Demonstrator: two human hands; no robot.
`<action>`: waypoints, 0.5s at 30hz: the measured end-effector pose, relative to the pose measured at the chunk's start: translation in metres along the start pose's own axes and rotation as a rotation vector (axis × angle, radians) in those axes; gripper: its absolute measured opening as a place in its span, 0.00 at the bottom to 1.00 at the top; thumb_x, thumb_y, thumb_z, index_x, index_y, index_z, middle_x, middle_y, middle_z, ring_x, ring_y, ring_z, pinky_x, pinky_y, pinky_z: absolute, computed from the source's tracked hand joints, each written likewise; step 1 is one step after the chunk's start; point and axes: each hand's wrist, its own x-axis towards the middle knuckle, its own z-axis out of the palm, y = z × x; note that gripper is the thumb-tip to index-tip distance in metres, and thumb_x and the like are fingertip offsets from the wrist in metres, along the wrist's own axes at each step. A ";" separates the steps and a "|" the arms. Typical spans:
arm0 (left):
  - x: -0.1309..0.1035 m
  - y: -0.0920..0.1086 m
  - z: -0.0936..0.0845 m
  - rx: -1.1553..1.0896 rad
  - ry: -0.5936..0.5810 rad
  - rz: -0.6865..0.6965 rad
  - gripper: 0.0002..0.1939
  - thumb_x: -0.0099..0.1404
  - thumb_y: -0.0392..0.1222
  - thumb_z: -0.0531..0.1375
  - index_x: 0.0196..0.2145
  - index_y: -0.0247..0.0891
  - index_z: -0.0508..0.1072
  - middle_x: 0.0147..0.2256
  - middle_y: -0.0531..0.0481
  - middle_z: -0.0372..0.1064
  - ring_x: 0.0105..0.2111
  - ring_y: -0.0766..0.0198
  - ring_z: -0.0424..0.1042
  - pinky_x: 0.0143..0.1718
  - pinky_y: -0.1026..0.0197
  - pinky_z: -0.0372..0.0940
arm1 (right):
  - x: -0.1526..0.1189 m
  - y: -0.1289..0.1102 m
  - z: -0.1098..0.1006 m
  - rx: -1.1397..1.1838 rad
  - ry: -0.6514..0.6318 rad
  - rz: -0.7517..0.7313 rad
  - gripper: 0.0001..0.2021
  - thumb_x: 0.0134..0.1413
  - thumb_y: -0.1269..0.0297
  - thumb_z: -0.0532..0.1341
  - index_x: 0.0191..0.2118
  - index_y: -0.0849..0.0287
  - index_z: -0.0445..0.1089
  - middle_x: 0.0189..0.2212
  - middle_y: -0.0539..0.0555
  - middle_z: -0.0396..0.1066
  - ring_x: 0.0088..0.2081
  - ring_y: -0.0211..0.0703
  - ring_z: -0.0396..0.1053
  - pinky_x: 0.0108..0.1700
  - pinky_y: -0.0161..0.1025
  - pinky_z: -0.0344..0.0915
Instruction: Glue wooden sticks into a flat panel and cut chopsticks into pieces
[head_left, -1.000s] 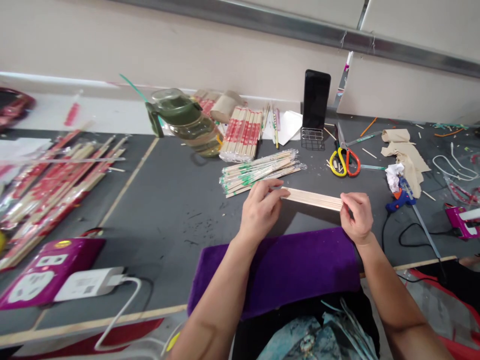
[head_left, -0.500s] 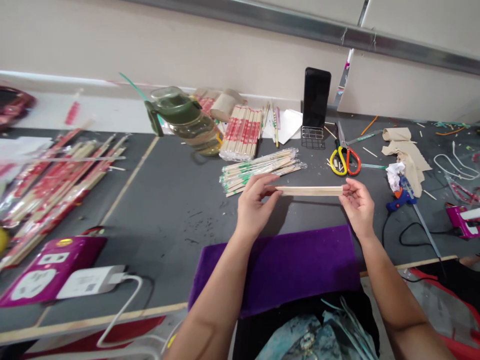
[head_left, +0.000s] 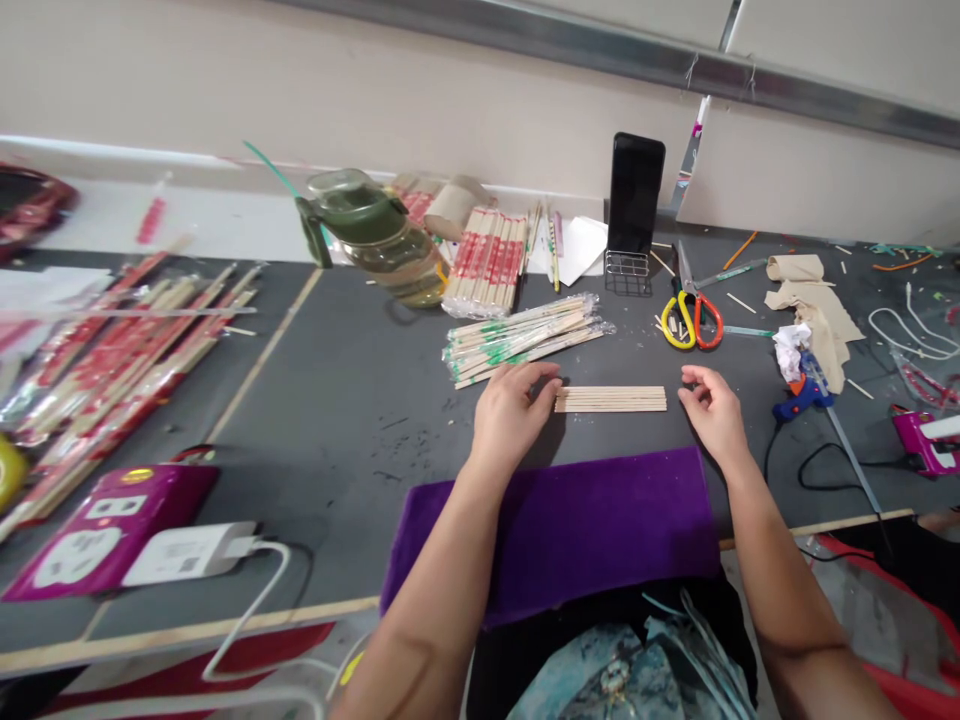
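A flat row of thin wooden sticks lies on the grey table, the sticks side by side and lined up. At its left end is my left hand, with thumb and fingers apart; I cannot tell whether the thumb touches the stick ends. Just off the right end, my right hand holds nothing, its fingers curved and parted. Behind the row are plastic-wrapped sticks with green print. A purple cloth lies in front, partly beneath my left forearm.
Scissors, a phone on a wire stand, a bottle and red-printed stick packs stand or lie behind. On the right is a blue glue gun. More red-wrapped sticks and a purple power strip lie left.
The sticks, held up between both hands before, now rest flat on the table. Both hands have let go, and a gap has opened between the right hand and the row.
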 end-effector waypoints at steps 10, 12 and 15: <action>0.000 0.004 0.008 0.125 -0.231 0.317 0.17 0.64 0.46 0.67 0.50 0.41 0.77 0.48 0.44 0.74 0.50 0.48 0.68 0.52 0.48 0.65 | -0.002 -0.007 0.008 -0.260 -0.201 -0.320 0.20 0.62 0.68 0.62 0.59 0.53 0.71 0.55 0.59 0.75 0.55 0.57 0.68 0.59 0.56 0.66; -0.001 0.005 0.009 0.156 -0.266 0.326 0.16 0.64 0.44 0.67 0.49 0.41 0.77 0.46 0.44 0.74 0.47 0.49 0.68 0.50 0.48 0.65 | -0.002 -0.006 0.010 -0.286 -0.233 -0.342 0.20 0.62 0.69 0.62 0.60 0.54 0.71 0.54 0.59 0.75 0.53 0.57 0.68 0.58 0.57 0.66; -0.001 0.005 0.009 0.168 -0.295 0.341 0.13 0.66 0.44 0.66 0.48 0.40 0.78 0.43 0.44 0.73 0.45 0.50 0.68 0.47 0.50 0.65 | -0.001 -0.007 0.007 -0.276 -0.262 -0.336 0.21 0.62 0.70 0.62 0.60 0.54 0.70 0.52 0.59 0.76 0.52 0.57 0.68 0.57 0.56 0.66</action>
